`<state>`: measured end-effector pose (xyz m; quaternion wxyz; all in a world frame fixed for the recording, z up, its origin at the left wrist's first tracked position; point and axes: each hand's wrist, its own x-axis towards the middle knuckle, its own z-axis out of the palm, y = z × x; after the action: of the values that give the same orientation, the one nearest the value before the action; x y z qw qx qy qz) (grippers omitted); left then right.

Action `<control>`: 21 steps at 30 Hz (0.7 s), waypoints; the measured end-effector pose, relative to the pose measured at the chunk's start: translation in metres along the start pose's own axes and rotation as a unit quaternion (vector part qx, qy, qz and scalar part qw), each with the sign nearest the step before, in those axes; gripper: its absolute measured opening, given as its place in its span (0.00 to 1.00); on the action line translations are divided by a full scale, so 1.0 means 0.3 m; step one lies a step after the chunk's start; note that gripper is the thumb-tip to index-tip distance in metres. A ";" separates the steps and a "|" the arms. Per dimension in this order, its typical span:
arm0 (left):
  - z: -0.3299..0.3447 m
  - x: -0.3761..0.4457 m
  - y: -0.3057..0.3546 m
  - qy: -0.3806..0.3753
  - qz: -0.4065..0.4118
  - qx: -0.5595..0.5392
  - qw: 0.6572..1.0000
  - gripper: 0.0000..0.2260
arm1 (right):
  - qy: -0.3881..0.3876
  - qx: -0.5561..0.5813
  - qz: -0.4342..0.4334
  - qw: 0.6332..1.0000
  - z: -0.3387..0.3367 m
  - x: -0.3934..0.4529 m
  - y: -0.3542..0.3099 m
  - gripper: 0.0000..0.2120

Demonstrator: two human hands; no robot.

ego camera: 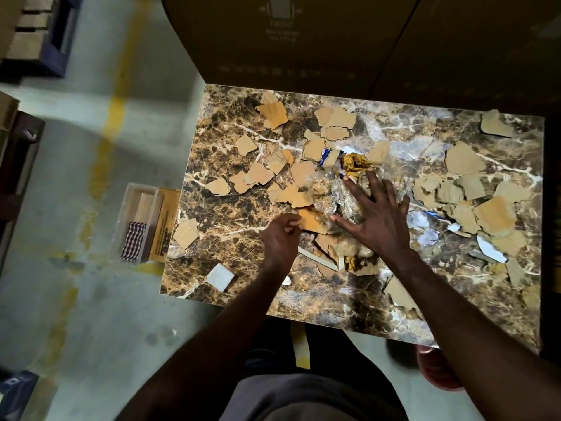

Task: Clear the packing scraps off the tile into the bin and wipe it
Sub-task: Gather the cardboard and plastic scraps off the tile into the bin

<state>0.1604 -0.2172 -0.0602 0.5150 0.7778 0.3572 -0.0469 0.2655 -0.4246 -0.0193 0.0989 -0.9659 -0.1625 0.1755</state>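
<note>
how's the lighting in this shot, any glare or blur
Head view: bright light falls on the marble tile, with glare along its near edge; the floor and cardboard boxes behind lie dim. Wide-angle bending shows at the borders; the right hand looks slightly soft.

- Tile (243, 214): brown marble pattern w/ tan mottling, dark patches, white veins.
- Cardboard scraps (274, 112) scattered over tile: tan to orange-tan, some ribbed.
- Crumpled wrapper (353, 164) near tile's middle: yellow-gold; scrap (328, 156) just left of it blue and white.
- Plastic film (403, 150) right of wrapper: clear, whitish sheen.
- Square piece (220, 276) at tile's near-left corner: white.
- Bin (135, 205) off tile's left edge: clear; cloth (133, 241) inside is checked, prob. dark purple and white — dim there.
- Floor (76, 314) left of tile: grey-green w/ worn yellow stripe (117, 113).
</note>
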 end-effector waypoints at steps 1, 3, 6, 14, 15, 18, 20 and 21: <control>0.011 -0.004 -0.002 -0.005 0.012 0.005 1.000 0.08 | -0.001 -0.003 0.000 1.000 0.003 -0.001 -0.002 0.46; 0.033 -0.009 0.002 -0.005 0.021 0.022 1.000 0.08 | -0.004 -0.009 0.000 1.000 0.011 -0.002 -0.007 0.44; 0.049 -0.006 0.017 -0.002 0.027 0.040 0.999 0.07 | -0.007 -0.016 -0.004 1.000 0.020 0.001 -0.009 0.43; -0.128 -0.075 0.018 0.045 0.065 0.041 0.996 0.04 | -0.006 -0.024 -0.005 1.000 0.010 0.002 -0.001 0.44; -0.175 -0.108 -0.002 0.061 0.070 0.042 0.995 0.04 | -0.006 -0.025 -0.005 1.000 0.010 0.002 0.000 0.44; -0.325 -0.207 -0.140 0.104 0.059 0.068 0.991 0.09 | -0.005 -0.027 -0.006 1.000 0.010 0.001 0.002 0.44; -0.412 -0.249 -0.277 0.139 0.007 0.131 0.982 0.15 | -0.006 -0.024 -0.007 1.000 0.010 0.000 0.001 0.44; -0.445 -0.265 -0.338 0.147 -0.030 0.151 0.977 0.19 | -0.004 -0.025 -0.009 1.000 0.011 0.001 0.001 0.45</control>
<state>0.0010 -0.1245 -0.0409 0.3320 0.8338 0.4412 -0.0014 0.2647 -0.4243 -0.0223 0.0755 -0.9659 -0.1755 0.1747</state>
